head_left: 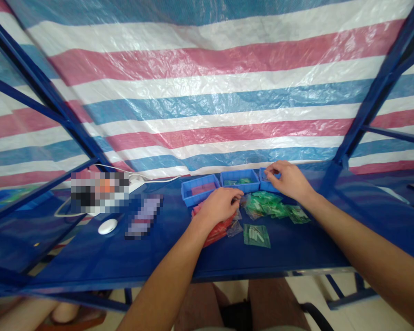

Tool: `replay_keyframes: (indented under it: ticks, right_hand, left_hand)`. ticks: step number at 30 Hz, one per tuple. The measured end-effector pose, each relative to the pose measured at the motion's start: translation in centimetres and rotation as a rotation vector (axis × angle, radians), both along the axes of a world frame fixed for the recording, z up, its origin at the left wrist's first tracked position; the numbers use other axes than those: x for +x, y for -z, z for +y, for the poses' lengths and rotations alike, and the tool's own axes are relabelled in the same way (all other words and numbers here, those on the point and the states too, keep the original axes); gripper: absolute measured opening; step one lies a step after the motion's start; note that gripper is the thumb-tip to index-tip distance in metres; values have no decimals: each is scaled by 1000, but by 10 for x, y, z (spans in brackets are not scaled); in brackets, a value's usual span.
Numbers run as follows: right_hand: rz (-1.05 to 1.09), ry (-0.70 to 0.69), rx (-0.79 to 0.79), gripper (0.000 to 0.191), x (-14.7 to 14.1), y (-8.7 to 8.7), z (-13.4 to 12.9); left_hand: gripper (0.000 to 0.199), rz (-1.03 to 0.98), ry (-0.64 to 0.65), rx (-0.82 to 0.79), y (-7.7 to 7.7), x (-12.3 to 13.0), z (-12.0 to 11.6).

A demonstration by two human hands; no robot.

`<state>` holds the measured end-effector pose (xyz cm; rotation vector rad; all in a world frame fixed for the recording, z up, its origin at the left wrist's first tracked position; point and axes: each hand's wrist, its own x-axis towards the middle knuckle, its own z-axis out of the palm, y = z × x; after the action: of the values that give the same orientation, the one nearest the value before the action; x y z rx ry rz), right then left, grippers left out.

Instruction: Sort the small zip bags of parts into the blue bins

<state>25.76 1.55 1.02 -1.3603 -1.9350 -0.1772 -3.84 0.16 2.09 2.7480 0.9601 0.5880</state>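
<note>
My left hand [222, 204] is over the right side of a pile of red packets [215, 234], its fingers curled together; what they hold, if anything, is too small to make out. My right hand [284, 179] reaches over the right blue bin [267, 185], thumb and fingertips pinched on something I cannot make out. Between and below the hands lies a heap of green packets [267, 205]. A single green packet [257, 236] with small pale pieces inside lies nearer the front edge. The middle blue bin [243, 187] holds green items, and the left blue bin [195, 198] holds something reddish.
Left on the blue table [296, 253] are a white round case [107, 226], a pixelated flat object [145, 216] and white cables [162, 180]. Blue frame posts stand at both sides before a striped sheet [210, 101]. Another person's limb [31, 312] shows lower left.
</note>
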Motion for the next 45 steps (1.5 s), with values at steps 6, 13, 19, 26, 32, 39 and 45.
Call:
replay_keyframes:
  ticks: [6, 13, 19, 26, 32, 39, 45]
  right_hand:
    - [241, -252, -111, 21, -30, -4, -21]
    - [640, -582, -453, 35, -53, 8, -29]
    - [799, -550, -476, 38, -57, 6, -29]
    - [825, -515, -433, 35, -58, 5, -30]
    - [811, -592, -518, 39, -60, 6, -31]
    - [906, -620, -515, 37, -62, 7, -31]
    - [858, -605, -554, 39, -60, 4, -32]
  left_hand:
    - [27, -233, -47, 21, -8, 5, -3]
    - [25, -679, 71, -324, -6, 16, -10]
    - [36, -852, 29, -500, 7, 21, 0]
    - [32, -683, -27, -457, 5, 20, -6]
    - [35, -700, -22, -467, 1, 21, -10]
    - [42, -746, 39, -568, 4, 23, -9]
    - [34, -751, 12, -549, 7, 23, -7]
